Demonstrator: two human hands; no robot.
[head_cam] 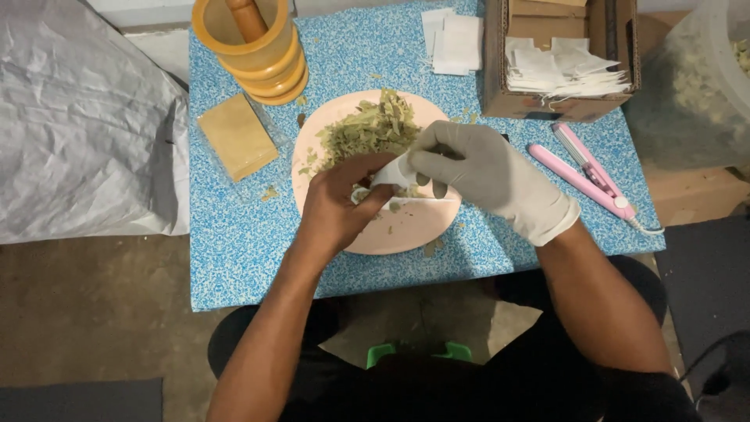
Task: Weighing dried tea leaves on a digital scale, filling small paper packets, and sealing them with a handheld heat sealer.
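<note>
Mid-frame, over the pink plate [406, 227]: my bare left hand [336, 207] and gloved right hand [488, 176] both pinched a small white bag [391, 173] held open, dried leaves [367, 129] just behind. Filling step, I judged; next calls for steady pinches of leaf.

Makeshift home packing spot: low blue table [234, 258], bare concrete floor [94, 312], cardboard box [547, 105].

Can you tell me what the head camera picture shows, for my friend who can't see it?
Two hands meet over a pink plate of dried green leaves: the bare left hand and the gloved right hand hold a small white sachet between them. Around it on the blue table stand a wooden mortar, a cardboard box of sachets and a pink sealer.
</note>
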